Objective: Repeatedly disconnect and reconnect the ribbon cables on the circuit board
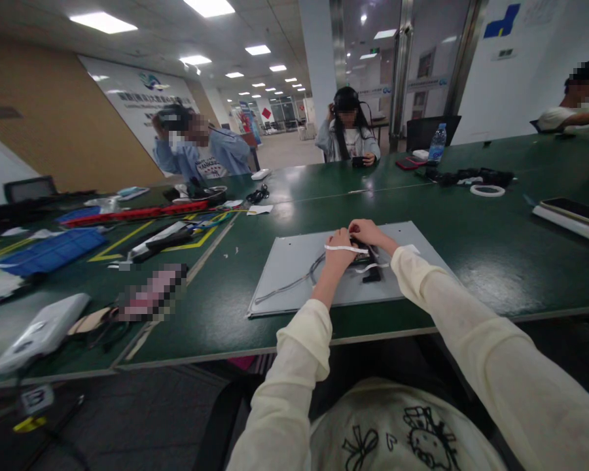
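A flat grey panel [294,261] lies on the green table [471,248] in front of me. A grey cable [287,286] runs across the panel toward a small black part [372,271]. Both my hands meet over that part. My left hand [339,254] is closed, with a white strip of tape [344,248] stretched across its back. My right hand [366,231] pinches the strip's far end. Another white strip [373,267] lies under the hands.
Three other people sit around the table, two on the far side. A water bottle [437,142], a tape roll [487,190], black gear [476,175] and a white tray [569,219] lie to the right. Blue trays [49,252], a red bar [132,212] and tools crowd the left.
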{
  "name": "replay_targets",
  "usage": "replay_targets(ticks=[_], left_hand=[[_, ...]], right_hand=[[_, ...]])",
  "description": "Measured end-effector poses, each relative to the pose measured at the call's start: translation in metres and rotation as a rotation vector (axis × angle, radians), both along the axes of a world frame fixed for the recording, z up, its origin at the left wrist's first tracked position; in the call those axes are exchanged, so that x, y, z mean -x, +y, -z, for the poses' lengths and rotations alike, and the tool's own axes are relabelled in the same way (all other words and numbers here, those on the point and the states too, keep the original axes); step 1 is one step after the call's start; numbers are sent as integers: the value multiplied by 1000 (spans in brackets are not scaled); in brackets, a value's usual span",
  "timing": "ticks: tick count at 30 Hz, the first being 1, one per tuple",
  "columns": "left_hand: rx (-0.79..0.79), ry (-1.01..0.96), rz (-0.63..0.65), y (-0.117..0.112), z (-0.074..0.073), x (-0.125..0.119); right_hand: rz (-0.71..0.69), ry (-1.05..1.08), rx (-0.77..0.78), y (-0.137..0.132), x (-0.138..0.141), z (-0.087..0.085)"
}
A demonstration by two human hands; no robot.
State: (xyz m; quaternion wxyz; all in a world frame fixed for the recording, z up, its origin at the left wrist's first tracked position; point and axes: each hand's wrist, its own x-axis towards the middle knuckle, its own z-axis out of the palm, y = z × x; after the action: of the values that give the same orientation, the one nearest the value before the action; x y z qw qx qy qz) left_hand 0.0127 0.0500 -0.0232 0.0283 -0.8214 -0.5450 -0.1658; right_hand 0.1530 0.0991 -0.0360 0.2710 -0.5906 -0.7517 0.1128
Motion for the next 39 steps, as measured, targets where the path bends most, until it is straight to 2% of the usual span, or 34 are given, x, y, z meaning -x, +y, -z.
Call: replay_targets(ticks=[9, 15, 18, 22, 27, 31, 39], left_hand=[[9, -5, 5, -1, 0, 0], [14, -27, 11, -2, -2, 1], [30, -31, 9, -3, -4, 1], [44, -27, 6, -2, -5, 0], [37, -37, -1, -2, -1, 1], [21, -53, 4, -1, 1, 1], [44, -41, 15, 1, 0, 1]], right_hand=[[-53, 272, -23, -3, -12, -2], [-70, 341, 7, -10, -18, -4], [-88, 309, 0, -16, -17, -10], [-38, 106, -54, -32, -23, -23], [36, -121, 76, -64, -37, -29], [37, -107, 129, -80, -40, -26], [118, -33, 251, -83, -25, -33]])
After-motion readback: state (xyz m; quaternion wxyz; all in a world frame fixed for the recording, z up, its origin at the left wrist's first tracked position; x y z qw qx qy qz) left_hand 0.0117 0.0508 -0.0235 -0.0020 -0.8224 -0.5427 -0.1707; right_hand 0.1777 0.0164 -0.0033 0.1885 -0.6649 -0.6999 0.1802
